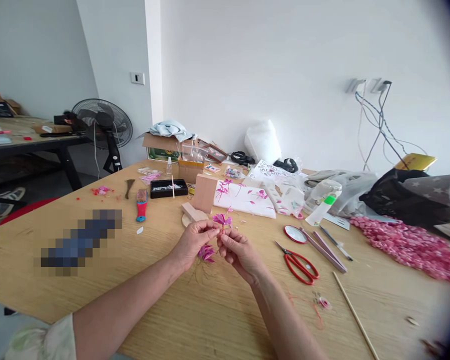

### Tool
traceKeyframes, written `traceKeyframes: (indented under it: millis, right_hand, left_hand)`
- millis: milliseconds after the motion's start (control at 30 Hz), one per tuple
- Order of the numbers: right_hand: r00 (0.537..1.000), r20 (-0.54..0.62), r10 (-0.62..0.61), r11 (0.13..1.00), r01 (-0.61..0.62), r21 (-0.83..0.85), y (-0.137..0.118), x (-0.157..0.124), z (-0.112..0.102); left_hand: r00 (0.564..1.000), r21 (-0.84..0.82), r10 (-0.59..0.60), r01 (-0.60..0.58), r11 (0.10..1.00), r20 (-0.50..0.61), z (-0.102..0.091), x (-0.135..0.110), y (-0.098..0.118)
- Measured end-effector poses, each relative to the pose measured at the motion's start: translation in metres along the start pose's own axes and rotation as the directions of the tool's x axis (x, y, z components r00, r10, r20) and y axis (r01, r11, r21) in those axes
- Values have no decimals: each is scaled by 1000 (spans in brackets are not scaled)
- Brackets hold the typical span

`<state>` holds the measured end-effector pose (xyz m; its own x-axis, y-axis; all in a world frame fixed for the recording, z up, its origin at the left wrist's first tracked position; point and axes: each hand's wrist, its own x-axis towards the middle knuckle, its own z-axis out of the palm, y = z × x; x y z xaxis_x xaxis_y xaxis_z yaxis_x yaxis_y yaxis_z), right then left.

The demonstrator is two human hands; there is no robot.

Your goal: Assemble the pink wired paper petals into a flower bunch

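Observation:
Above the middle of the wooden table [195, 320], my left hand [195, 241] and my right hand [237, 250] meet, fingers pinched together. Between their fingertips stands a small pink paper flower [222, 219] on a thin stem. A second pink flower [206, 253] hangs just below, against my left palm. Both hands are closed on this flower cluster.
Red scissors [299, 265] lie right of my hands, beside a red-rimmed round lid [294, 233] and pink sticks [324, 247]. A heap of pink petals [408, 247] fills the right. A thin wooden skewer [354, 314] lies near the front. Wooden blocks [204, 195], a black tray [168, 188] and a fan [103, 125] stand behind.

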<state>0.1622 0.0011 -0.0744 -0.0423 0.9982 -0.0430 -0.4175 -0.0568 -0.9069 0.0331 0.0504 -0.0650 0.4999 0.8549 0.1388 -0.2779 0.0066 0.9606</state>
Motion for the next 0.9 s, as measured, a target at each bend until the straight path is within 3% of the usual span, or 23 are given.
traceKeyframes:
  millis: [267, 433, 633, 900]
  right_hand:
    - [998, -60, -17, 999, 16, -32, 0, 1, -3]
    - [993, -106, -45, 999, 46, 5, 2, 2, -3]
    - [996, -90, -13, 1000, 13, -5, -2, 1, 1]
    - [1000, 1, -2, 1000, 2, -4, 3, -1, 1]
  left_hand:
    - [999, -34, 18, -19, 999, -45, 0, 1, -1]
    - [999, -31, 30, -30, 999, -12, 3, -1, 2]
    - [998, -111, -56, 51, 992, -40, 3, -2, 0]
    - [992, -169, -115, 121, 978, 45, -1, 0, -6]
